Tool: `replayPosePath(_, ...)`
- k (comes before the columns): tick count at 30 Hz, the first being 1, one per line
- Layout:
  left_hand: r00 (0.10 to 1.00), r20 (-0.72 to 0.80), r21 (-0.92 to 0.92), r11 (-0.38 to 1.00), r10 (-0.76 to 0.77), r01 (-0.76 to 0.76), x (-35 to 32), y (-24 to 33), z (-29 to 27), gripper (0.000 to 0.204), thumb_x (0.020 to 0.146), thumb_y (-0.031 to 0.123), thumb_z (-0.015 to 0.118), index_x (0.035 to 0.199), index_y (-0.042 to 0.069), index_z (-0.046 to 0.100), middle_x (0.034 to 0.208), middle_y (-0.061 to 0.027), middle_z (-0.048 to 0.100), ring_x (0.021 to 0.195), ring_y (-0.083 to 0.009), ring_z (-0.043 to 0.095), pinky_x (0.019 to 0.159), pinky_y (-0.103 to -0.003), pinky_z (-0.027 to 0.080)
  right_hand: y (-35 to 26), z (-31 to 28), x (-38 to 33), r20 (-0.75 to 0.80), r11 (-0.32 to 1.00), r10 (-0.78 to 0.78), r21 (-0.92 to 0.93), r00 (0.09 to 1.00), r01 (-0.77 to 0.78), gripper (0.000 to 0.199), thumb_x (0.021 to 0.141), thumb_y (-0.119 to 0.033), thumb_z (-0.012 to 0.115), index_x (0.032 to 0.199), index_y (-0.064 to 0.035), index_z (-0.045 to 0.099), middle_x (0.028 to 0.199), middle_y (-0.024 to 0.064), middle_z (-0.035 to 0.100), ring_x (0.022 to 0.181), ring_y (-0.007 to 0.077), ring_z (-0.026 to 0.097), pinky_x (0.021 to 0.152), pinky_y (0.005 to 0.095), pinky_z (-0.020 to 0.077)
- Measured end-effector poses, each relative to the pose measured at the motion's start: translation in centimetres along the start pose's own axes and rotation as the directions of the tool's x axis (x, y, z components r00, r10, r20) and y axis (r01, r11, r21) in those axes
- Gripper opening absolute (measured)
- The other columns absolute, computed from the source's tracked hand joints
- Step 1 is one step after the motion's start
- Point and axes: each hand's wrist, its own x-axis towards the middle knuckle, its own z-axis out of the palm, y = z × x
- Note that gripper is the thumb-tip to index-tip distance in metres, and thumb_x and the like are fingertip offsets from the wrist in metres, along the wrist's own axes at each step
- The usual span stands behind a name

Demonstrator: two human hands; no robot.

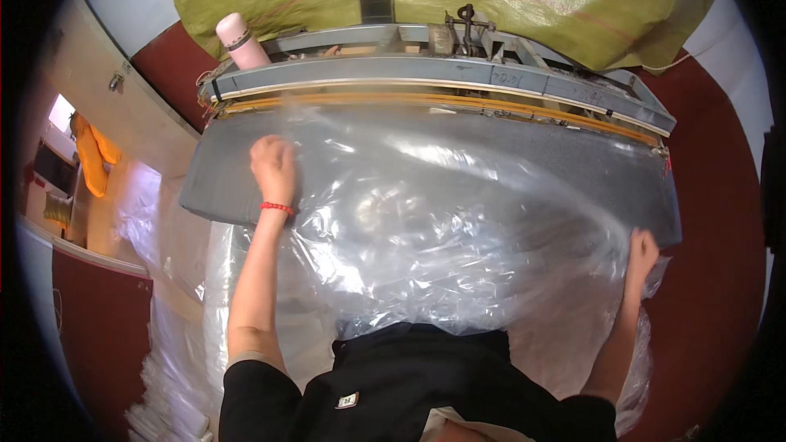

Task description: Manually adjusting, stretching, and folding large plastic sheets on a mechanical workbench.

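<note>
Two hands of ours press a big clear plastic bag (458,221) flat on the grey desk (622,172). Our left hand (274,168), mid-left of frame, lies loosely curled on the film; our right hand (641,255), lower right, pinches its edge. Farther up runs the sealing bar (442,74), then a pink bottle (241,42). We judge the smoothing underway; feeding the bag's edge under the bar calls for an even pull.

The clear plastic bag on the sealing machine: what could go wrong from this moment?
1. The clear plastic bag lies wrinkled on the grey table, so folds might get caught in the sealing bar.
2. The left hand presses the film close to that bar, so its fingers could be pinched or burned.
3. The right hand holds only the bag's edge, which may slip.
</note>
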Motion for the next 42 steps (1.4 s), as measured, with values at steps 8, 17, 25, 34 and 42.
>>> replayPosePath(8,0.935,0.122,-0.485,0.842,0.333,-0.237,-1.9,13.6,-1.9,0.016,0.073,-0.001,0.058,0.088,0.0,0.06,0.095,-0.0129,0.059,0.077,-0.0235,0.059,0.066,-0.027,0.046,-1.4,-4.8,-5.7,0.828,0.925,0.158,-0.315,0.538,0.214,0.016,0.065,-0.009,0.061,0.059,0.0031,0.053,0.059,0.0172,0.053,0.049,0.0265,0.051,0.049,0.0336,0.0394)
replayPosePath(17,0.911,0.118,-0.483,0.824,0.395,-0.295,-5.5,17.9,-1.7,0.026,0.065,0.002,0.064,0.09,0.006,0.061,0.101,-0.0092,0.059,0.075,-0.0238,0.06,0.058,-0.029,0.049,-32.3,16.5,0.5,0.251,0.662,-0.529,0.72,0.811,0.209,0.035,0.07,-0.007,0.064,0.104,-0.0021,0.056,0.097,0.0059,0.059,0.088,0.0128,0.054,0.075,0.0229,0.0421)
replayPosePath(25,0.962,0.143,-0.317,0.932,0.231,-0.177,-2.7,12.1,-5.0,0.041,0.077,0.015,0.058,0.113,0.002,0.046,0.102,-0.0095,0.056,0.081,-0.0172,0.056,0.073,-0.025,0.044,-30.0,20.7,1.3,0.437,0.518,-0.268,0.817,0.859,-0.254,0.018,0.087,-0.014,0.045,0.083,-0.0017,0.058,0.07,0.0018,0.058,0.068,0.0098,0.054,0.064,0.0221,0.043)
replayPosePath(34,-0.063,0.986,-0.145,0.983,0.153,0.113,-10.4,-8.7,-12.0,0.016,0.074,0.01,0.05,0.085,0.004,0.061,0.067,-0.006,0.061,0.06,-0.0143,0.057,0.058,-0.027,0.046,-9.7,8.9,10.3,-0.139,0.938,0.056,0.346,0.989,-0.005,0.022,0.086,-0.017,0.046,0.091,0.0005,0.059,0.086,0.0037,0.058,0.08,0.0114,0.051,0.075,0.024,0.0391)
replayPosePath(42,0.899,-0.359,0.579,0.815,0.252,0.003,6.2,-11.1,-17.1,0.018,0.079,0.021,0.053,0.085,0.005,0.057,0.086,-0.0172,0.059,0.077,-0.0346,0.057,0.066,-0.041,0.044,6.0,3.5,10.9,-0.197,0.989,0.003,-0.144,0.98,-0.032,0.035,0.089,-0.03,0.041,0.088,0.0009,0.057,0.078,0.0099,0.059,0.072,0.0208,0.053,0.068,0.0305,0.0405)
